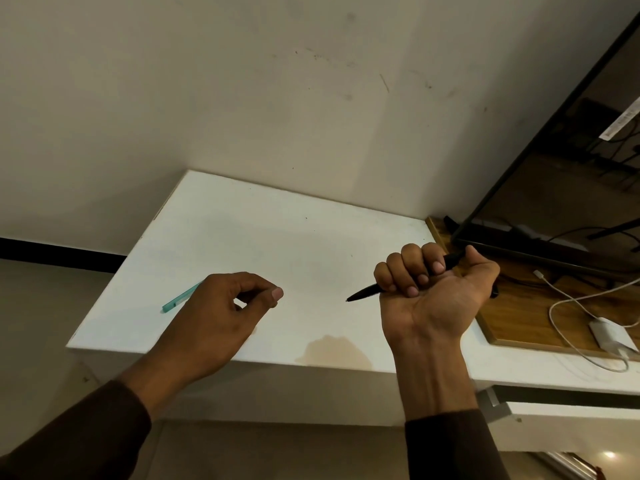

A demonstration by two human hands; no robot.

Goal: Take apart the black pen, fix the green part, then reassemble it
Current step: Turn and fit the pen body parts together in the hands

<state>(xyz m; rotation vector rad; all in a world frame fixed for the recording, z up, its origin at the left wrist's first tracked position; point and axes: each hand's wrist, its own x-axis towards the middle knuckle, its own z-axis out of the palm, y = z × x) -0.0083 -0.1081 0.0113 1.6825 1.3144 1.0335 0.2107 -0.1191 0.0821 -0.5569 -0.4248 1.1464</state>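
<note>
Black pen (367,291) in right hand (436,285) fist (tip leftward).

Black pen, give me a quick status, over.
Right hand grips black pen, tip pointing left. Left hand loosely curled, holding nothing, above green part on white table. Nothing between the hands.

left hand (221,306) loosely curled; right hand (433,289) fisted

Dim, warm indoor light, soft shadows, wide-angle bending at the edges.
</note>
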